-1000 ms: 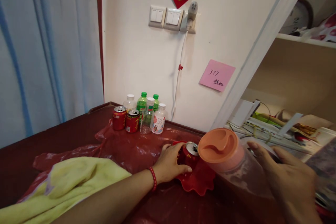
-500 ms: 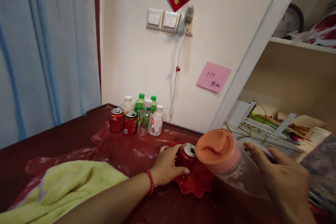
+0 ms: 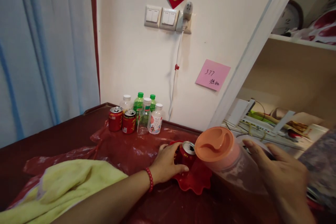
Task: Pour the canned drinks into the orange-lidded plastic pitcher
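Left hand [image 3: 168, 162]: grip closed around a red drink can [image 3: 186, 154], fingers wrapped about its side, opened top facing up; red bead bracelet [image 3: 149, 179] at the wrist. The can stands in a red scalloped dish [image 3: 195, 183] on the dark red surface [image 3: 65, 136], which is partly covered by a red plastic sheet [image 3: 126, 150]. Right hand [image 3: 282, 180]: grip closed on the clear body of a pitcher [image 3: 236, 171], tilted toward the can, its orange lid [image 3: 214, 144] just beside the can's top; whether lid and can touch cannot be told. Yellow cloth [image 3: 68, 185]: lies on the sheet left of the forearm. Far edge by the wall: two more red cans [image 3: 122, 120] and a cluster of small bottles [image 3: 145, 113], green and white caps, standing upright together. Wall: light switches [image 3: 160, 17], plugged-in charger [image 3: 187, 14], pink note [image 3: 212, 75]. Right: open shelf [image 3: 301, 42] holding papers.
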`<state>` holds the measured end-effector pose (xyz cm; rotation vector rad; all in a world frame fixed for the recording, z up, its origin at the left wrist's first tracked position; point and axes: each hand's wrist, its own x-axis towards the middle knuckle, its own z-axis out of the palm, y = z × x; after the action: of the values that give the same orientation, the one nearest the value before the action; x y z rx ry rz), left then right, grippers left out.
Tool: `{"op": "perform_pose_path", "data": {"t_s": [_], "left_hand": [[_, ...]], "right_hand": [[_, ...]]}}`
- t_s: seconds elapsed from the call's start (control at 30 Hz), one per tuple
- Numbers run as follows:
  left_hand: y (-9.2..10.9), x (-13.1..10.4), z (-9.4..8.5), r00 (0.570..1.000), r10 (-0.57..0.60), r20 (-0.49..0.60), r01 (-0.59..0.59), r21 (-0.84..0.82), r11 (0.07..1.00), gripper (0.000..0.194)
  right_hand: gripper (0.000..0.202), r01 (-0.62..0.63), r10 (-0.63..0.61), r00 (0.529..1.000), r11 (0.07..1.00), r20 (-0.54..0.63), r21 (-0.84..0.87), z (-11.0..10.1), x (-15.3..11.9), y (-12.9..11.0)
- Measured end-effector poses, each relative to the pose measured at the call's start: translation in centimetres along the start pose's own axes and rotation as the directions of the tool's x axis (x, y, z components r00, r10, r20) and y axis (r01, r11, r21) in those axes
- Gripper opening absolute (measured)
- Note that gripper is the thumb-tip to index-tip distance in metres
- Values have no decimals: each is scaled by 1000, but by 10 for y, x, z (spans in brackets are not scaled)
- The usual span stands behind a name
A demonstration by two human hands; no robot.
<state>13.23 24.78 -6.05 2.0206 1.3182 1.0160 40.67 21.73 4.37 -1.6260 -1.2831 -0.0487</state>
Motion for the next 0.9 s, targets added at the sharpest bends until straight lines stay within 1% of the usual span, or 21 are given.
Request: {"op": "perform_pose_path", "data": {"t_s": [0.13, 0.3, 0.57, 0.77, 0.9], "left_hand": [[-1, 0, 0, 1000, 5, -2, -5, -1, 1000, 80], [-1, 0, 0, 1000, -2, 2, 2, -3, 1000, 81], [0, 0, 0, 1000, -1, 4, 1, -9, 1000, 86], [1, 0, 0, 1000, -1, 6, 1, -2, 1000, 86], [0, 0, 0, 1000, 13, 6, -13, -2, 1000, 85]], "right_hand": [[80, 4, -4, 1000, 1000, 0, -14, -1, -2, -2], [77, -2, 2, 1000, 1000, 4, -5, -1, -3, -4], [73, 19, -19, 1000, 1000, 6, -13, 1, 0, 3], [73, 22, -23, 1000, 998, -7, -57, 2, -1, 2], [70, 11, -11, 1000, 1000, -1, -12, 1, -3, -1]]}}
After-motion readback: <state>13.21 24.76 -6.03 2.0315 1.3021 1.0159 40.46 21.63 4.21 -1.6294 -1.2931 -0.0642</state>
